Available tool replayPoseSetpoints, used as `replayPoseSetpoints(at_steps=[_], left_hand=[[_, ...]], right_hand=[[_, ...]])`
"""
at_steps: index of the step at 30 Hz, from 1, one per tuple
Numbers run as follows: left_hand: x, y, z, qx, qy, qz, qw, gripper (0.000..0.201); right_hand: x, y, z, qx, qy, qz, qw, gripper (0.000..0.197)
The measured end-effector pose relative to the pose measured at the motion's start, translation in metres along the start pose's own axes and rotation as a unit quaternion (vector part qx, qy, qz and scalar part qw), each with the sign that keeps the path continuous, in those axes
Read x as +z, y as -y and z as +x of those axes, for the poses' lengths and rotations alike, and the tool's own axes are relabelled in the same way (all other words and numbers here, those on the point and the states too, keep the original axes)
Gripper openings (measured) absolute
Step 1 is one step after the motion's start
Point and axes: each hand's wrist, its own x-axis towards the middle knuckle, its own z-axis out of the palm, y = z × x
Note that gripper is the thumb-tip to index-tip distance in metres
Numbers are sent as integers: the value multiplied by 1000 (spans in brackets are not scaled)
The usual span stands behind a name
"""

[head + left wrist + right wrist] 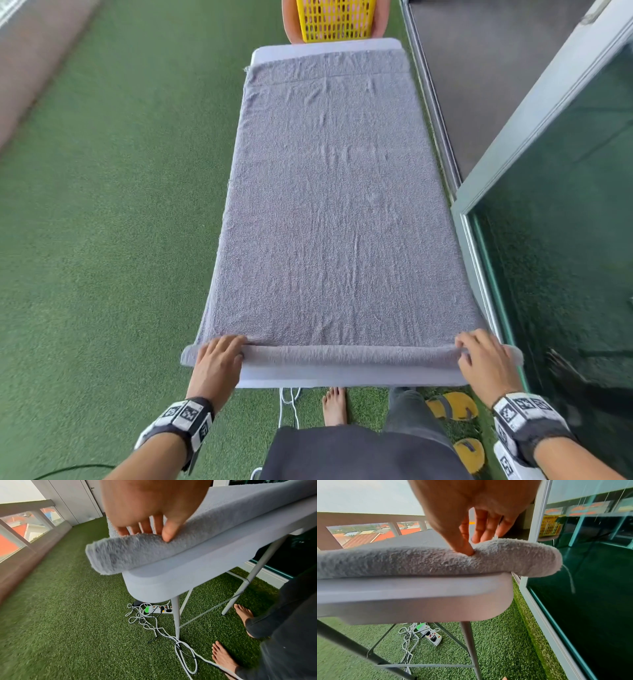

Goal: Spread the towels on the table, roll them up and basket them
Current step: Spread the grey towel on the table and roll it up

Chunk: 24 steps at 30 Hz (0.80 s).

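Across the long white folding table [346, 377] lies the grey terry towel [335, 205], its 6 o'clock edge curled into a thin first roll. Left hand [219, 359] and right hand [483, 356] each pinch a roll end; I'd roll evenly toward the yellow slatted plastic basket [334, 20] at 12 o'clock.

A long white table [342, 377] runs up the middle of the picture, from the bottom to near the top. It stands on thin grey legs on green grass carpet [102, 205]. A grey towel [335, 205] lies flat on the table and covers almost all of it. The towel's bottom end is rolled into a small roll. The roll's ends stick out past the table's sides.
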Motion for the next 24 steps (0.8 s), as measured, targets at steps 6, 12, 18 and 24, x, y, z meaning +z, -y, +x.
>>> replayPoseSetpoints(at_steps=[6,12,18,24], left_hand=[[8,-13,2,-23,20,0,1000,42],[13,-18,-2,-35,53,30,998,57],[3,-16,11,-2,53,37,998,17],[-3,-11,35,-23,26,69,997,34]], right_hand=[[11,8,-3,-32,18,-40,999,40],[17,3,-8,-25,3,-13,1000,45],[7,3,7,-15,10,-31,999,27],[-12,10,31,-16,-38,1,999,22]])
